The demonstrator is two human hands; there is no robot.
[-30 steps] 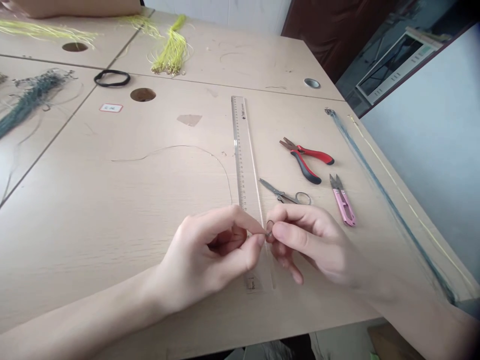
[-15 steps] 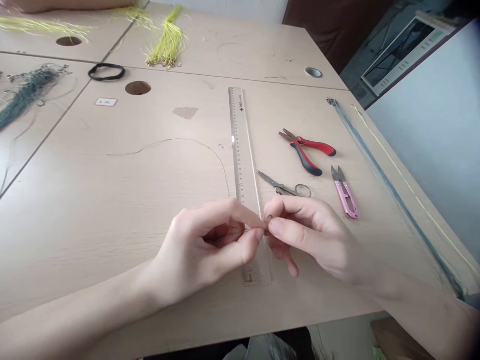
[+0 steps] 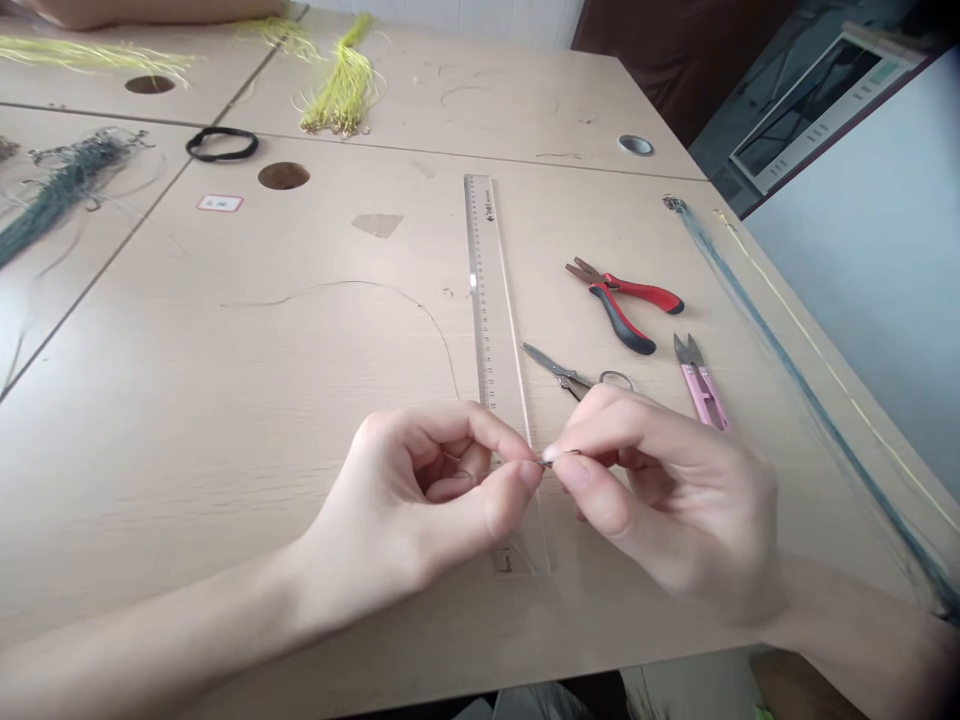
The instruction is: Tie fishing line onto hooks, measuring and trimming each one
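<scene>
Over the lower end of a clear ruler, my left hand pinches a tiny dark fishing hook between thumb and forefinger. A thin fishing line curves across the tabletop and runs up to my left hand. From the other side, my right hand closes thumb and forefinger round the hook; its exact shape is mostly hidden by the fingertips. Just beyond my right hand lie small scissors, partly covered by it, and pink thread snips. Red-and-black pliers rest farther back.
Bundles of blue-grey line and yellow line stretch along the table's right edge. A yellow bundle, a black band, a tape roll and a tangled grey bundle lie farther off. Another person's arm rests at top left.
My right hand has turned and shifted right and slightly up, now covering part of the scissors and snips. Both hands still meet at the hook. The whole view has shifted slightly.
</scene>
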